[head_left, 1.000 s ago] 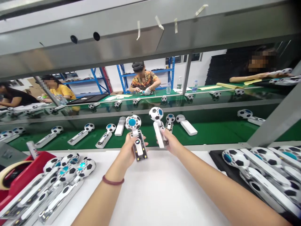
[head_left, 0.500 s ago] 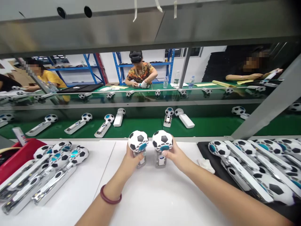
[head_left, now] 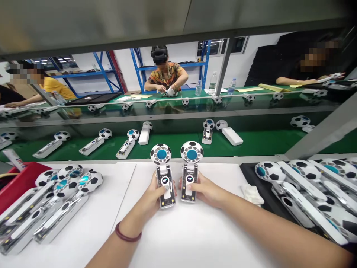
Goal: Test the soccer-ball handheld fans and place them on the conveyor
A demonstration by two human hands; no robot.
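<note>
Two handheld fans with football-patterned heads stand side by side over the white table, teal centres and lit displays facing me. My left hand (head_left: 156,191) is closed around the clear handle of the left fan (head_left: 161,153), its thumb on the front by the display. Around the handle of the right fan (head_left: 192,152) my right hand (head_left: 205,188) is closed the same way, thumb just under the display. Both displays appear to read 100. The fans are upright, slightly tilted and apart from each other.
Several like fans (head_left: 67,203) lie at the left beside a red bin (head_left: 26,182). More fans (head_left: 301,197) rest on a black mat at the right, near a crumpled white cloth (head_left: 252,194). Beyond, a green conveyor (head_left: 178,143) carries fans; co-workers sit across it.
Both fans have turned from head-forward to upright, so their fronts and handles now face me. Their displays now show lit. Both hands keep their hold.
</note>
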